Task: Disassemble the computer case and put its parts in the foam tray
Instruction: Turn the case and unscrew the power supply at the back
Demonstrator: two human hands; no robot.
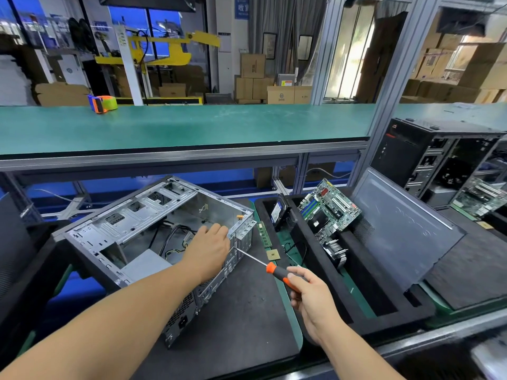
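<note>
An open grey metal computer case (142, 215) lies on its side on a dark mat, its rear panel facing me. My left hand (210, 249) grips the case's rear upper edge, fingers curled over the rim. My right hand (310, 294) holds an orange-and-black screwdriver (277, 272) whose tip touches the rear panel near my left hand. To the right, the black foam tray (365, 305) holds a motherboard (329, 205), a hard drive (278, 212), a heatsink (336, 252) and the grey side panel (403, 226). Cables and a power supply (145, 263) sit inside the case.
A RAM stick (264, 234) and a CPU chip (273, 254) lie on the mat between case and tray. Another black tower case (428, 157) stands at the far right beside a second motherboard (480, 197). A tape dispenser (103, 103) sits on the green upper shelf.
</note>
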